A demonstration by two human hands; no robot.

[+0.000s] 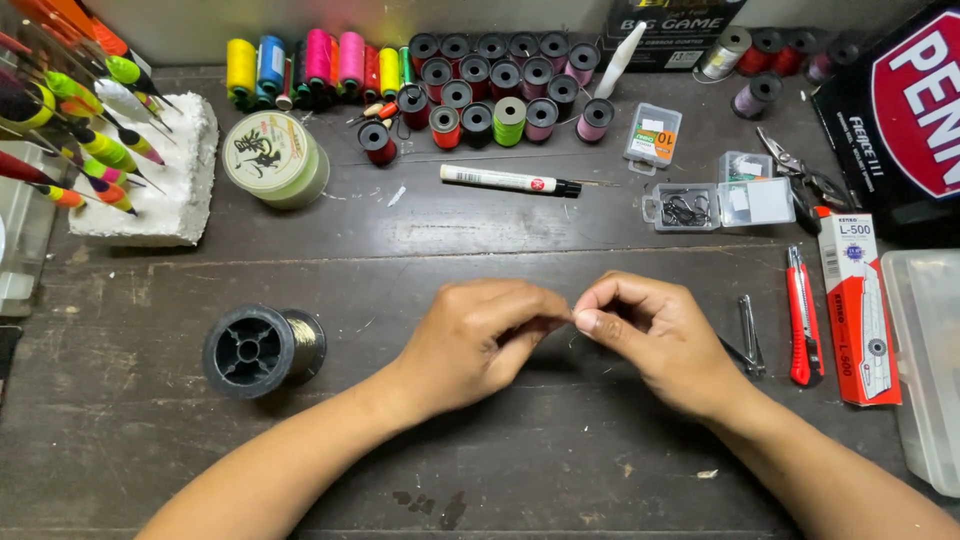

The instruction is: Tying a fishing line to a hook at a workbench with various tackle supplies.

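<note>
Two bare hands meet at the centre of the frame over a dark wooden worktop point(560, 470), the left hand point(480, 340) and right hand point(655, 340) with fingers point(590, 322) pinched narrow, tip to tip, on something too fine to make out, apparently thin line; the work looks like a knot being tied, calling next for a steady, even pull. At lower left lies a black line spool point(262, 350); at right, nail clippers point(750, 335) and a red utility knife point(801, 320). Farther up sit a white marker pen point(505, 181), a clear hook box point(718, 204) and rows of coloured thread spools point(470, 85).
</note>
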